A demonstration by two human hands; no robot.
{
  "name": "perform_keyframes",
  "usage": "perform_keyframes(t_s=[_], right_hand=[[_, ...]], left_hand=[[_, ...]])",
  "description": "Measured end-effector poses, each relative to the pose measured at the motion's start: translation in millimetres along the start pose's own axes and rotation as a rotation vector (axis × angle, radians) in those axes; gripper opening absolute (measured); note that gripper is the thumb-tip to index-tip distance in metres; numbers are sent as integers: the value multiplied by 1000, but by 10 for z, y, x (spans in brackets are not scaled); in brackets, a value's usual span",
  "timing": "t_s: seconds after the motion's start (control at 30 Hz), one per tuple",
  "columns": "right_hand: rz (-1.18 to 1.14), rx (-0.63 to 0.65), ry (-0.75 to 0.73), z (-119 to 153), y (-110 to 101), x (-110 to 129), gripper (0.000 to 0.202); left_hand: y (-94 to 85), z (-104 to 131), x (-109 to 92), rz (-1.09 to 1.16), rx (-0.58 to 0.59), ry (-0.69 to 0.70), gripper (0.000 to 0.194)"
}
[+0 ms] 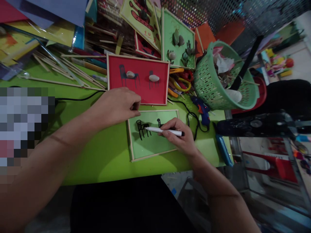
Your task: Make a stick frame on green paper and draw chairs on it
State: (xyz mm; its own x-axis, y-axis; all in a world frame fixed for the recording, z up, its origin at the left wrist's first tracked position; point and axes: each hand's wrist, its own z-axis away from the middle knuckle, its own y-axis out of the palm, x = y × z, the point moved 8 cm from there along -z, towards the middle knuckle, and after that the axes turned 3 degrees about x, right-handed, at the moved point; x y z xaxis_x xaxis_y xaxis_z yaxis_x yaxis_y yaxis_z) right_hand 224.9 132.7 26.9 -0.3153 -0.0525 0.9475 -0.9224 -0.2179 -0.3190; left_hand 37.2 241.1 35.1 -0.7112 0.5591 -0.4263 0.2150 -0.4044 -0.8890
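My right hand (181,134) is closed around a white marker (165,131), its tip over a black chair drawing (143,128) on a light green framed panel (155,147). A second, smaller black drawing (158,122) is partly covered by that hand. My left hand (123,105) is loosely curled at the panel's upper left corner, thumb near the frame; whatever lies under its fingers is hidden. Just beyond stands a red framed panel (138,92), which bears two dark chair drawings with a pale stone (154,78) and a shell-like stone (130,74) stuck on.
A green basket (206,77) of scraps sits at the right, near a blue glue gun (202,110) with a black cord. Scissors (183,84) lie beside the red panel. Behind are wooden sticks (55,69), another green panel (178,38) with stones and a yellow panel (141,24).
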Motion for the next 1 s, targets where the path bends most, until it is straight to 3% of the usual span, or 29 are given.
perform_keyframes(t_s=[1.0], right_hand=[[35, -1, 16, -4, 9, -19, 27]], left_hand=[[-15, 0, -21, -2, -1, 12, 17]])
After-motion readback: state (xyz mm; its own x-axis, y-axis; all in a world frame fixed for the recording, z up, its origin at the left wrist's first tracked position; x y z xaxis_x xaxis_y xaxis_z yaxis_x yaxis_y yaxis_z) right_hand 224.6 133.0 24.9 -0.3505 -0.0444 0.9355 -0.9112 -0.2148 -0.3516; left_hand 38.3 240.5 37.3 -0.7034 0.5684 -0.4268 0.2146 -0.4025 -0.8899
